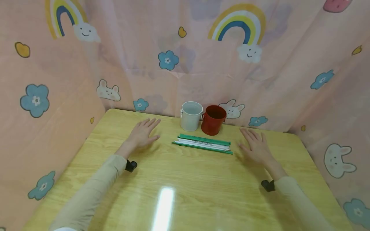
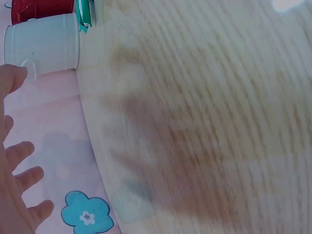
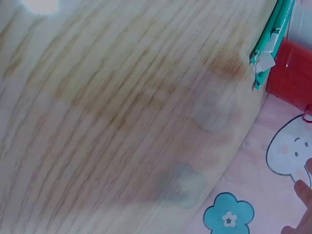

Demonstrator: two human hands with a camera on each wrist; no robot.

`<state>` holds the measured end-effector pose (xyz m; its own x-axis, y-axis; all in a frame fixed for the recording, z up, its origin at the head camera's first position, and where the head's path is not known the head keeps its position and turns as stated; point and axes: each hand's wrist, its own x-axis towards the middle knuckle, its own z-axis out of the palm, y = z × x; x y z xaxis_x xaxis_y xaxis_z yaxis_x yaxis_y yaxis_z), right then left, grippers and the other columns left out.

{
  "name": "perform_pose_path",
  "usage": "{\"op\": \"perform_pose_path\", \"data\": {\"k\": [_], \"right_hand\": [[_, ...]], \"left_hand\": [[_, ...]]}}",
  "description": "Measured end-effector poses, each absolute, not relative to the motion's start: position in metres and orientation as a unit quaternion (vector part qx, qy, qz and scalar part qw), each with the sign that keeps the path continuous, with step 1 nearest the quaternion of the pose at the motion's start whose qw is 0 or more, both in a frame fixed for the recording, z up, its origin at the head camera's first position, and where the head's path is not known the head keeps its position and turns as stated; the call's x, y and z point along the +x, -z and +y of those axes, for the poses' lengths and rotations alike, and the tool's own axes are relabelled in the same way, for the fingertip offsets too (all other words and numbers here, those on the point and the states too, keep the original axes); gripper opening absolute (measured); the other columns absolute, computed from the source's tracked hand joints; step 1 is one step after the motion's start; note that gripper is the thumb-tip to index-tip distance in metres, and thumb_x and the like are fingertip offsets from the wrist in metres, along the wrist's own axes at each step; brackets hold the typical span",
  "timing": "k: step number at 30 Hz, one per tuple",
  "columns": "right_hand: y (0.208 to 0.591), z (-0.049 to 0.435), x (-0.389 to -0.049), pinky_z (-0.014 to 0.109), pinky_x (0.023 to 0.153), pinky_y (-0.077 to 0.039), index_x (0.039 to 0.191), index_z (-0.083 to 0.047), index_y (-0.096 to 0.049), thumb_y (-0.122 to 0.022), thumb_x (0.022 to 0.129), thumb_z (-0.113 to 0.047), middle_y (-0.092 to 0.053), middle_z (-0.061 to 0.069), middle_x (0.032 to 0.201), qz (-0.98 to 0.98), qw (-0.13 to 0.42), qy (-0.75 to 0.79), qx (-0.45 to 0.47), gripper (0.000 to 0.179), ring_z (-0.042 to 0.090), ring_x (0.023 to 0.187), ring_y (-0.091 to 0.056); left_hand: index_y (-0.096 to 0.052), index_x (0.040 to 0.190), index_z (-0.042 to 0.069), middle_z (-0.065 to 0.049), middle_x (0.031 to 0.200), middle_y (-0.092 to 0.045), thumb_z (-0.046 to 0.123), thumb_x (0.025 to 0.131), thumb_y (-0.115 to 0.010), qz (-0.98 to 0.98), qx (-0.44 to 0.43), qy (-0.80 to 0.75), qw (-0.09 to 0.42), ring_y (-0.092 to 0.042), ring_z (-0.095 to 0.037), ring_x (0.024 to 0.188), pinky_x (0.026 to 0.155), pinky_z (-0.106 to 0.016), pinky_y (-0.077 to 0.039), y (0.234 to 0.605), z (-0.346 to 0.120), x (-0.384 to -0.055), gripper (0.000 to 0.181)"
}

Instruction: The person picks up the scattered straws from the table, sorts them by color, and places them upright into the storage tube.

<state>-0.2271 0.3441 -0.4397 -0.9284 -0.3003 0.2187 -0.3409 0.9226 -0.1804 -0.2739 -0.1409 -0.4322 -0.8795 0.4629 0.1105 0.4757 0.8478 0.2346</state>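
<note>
Palm down over the left of the table, my left hand (image 1: 141, 133) has its fingers spread and nothing in them. My right hand (image 1: 255, 146) hovers at the other side, fingers extended, also holding nothing. Between the hands lie several long, slim green and white paper packets (image 1: 203, 143), side by side. Right behind them stand a small white bucket (image 1: 191, 116) and a small red bucket (image 1: 213, 120), both upright. The left wrist view has my thumb overlapping the white bucket (image 2: 44, 44). Only fingertips (image 3: 303, 192) of my right hand show in the right wrist view.
The light wooden table (image 1: 185, 179) backs onto a pink printed curtain (image 1: 138, 48), which also hangs along both sides. A bright light reflection (image 1: 163, 208) lies on the near part of the tabletop. Dark wrist cameras (image 1: 131, 166) stick out from both wrists.
</note>
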Motion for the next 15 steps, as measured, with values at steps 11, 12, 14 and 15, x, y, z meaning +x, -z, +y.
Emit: {"op": "perform_pose_path", "data": {"k": [11, 12, 14, 15], "right_hand": [[0.439, 0.335, -0.232, 0.062, 0.102, -0.025, 0.138, -0.008, -0.047, -0.062, 0.092, -0.028, -0.053, 0.021, 0.135, -0.961, 0.17, -0.124, 0.181, 0.052, 0.043, 0.122, -0.043], [0.438, 0.333, -0.233, 0.062, 0.101, -0.026, 0.137, -0.008, -0.048, -0.064, 0.091, -0.027, -0.053, 0.021, 0.133, -0.959, 0.176, -0.127, 0.183, 0.052, 0.043, 0.121, -0.044], [0.437, 0.33, -0.236, 0.062, 0.1, -0.028, 0.135, -0.008, -0.05, -0.066, 0.089, -0.025, -0.056, 0.02, 0.131, -0.955, 0.189, -0.132, 0.186, 0.051, 0.041, 0.12, -0.046], [0.437, 0.329, -0.238, 0.062, 0.1, -0.028, 0.134, -0.008, -0.051, -0.068, 0.088, -0.025, -0.057, 0.019, 0.129, -0.953, 0.196, -0.134, 0.186, 0.051, 0.041, 0.119, -0.047]], "left_hand": [[-0.032, 0.15, 0.017, -0.013, 0.147, -0.046, 0.04, 0.094, -0.057, -0.953, -0.205, 0.221, 0.018, -0.044, -0.038, 0.131, 0.091, -0.06, -0.048, 0.433, -0.132, -0.277, 0.066], [-0.032, 0.15, 0.018, -0.012, 0.147, -0.045, 0.04, 0.094, -0.057, -0.952, -0.2, 0.232, 0.017, -0.044, -0.038, 0.131, 0.09, -0.06, -0.048, 0.433, -0.131, -0.278, 0.066], [-0.033, 0.15, 0.018, -0.011, 0.147, -0.045, 0.041, 0.094, -0.057, -0.946, -0.188, 0.263, 0.011, -0.047, -0.036, 0.129, 0.089, -0.059, -0.049, 0.433, -0.128, -0.28, 0.066], [-0.033, 0.15, 0.017, -0.011, 0.147, -0.045, 0.041, 0.093, -0.058, -0.941, -0.184, 0.282, 0.009, -0.048, -0.036, 0.128, 0.09, -0.058, -0.049, 0.433, -0.126, -0.282, 0.066]]}}
